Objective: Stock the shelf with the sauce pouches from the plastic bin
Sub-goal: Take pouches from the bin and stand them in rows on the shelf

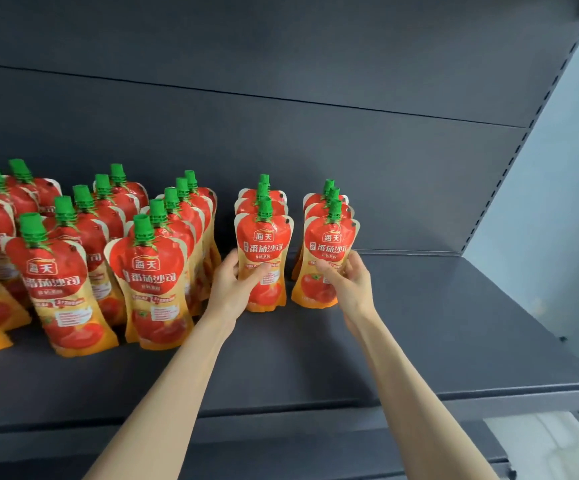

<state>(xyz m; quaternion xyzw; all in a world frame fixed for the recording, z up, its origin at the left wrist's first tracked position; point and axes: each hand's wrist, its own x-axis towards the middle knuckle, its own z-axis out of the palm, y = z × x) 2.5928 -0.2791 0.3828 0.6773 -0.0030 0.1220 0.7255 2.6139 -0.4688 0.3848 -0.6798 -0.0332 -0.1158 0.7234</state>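
Note:
Red-and-orange sauce pouches with green caps stand in rows on the dark grey shelf [419,334]. My left hand [236,282] grips the front pouch [264,244] of a short row in the middle; two more stand behind it. My right hand [350,282] grips the front pouch [328,251] of the row just to the right, also with two behind. Both held pouches stand upright with their bases on the shelf. Several fuller rows of pouches [149,265] fill the shelf's left side. The plastic bin is out of sight.
The shelf's back panel [350,174] rises behind the rows. A slotted upright [510,168] bounds the right end, with a pale wall beyond. Bare shelf lies right of my right hand and in front of the rows. A white object [544,445] shows below the shelf's front edge.

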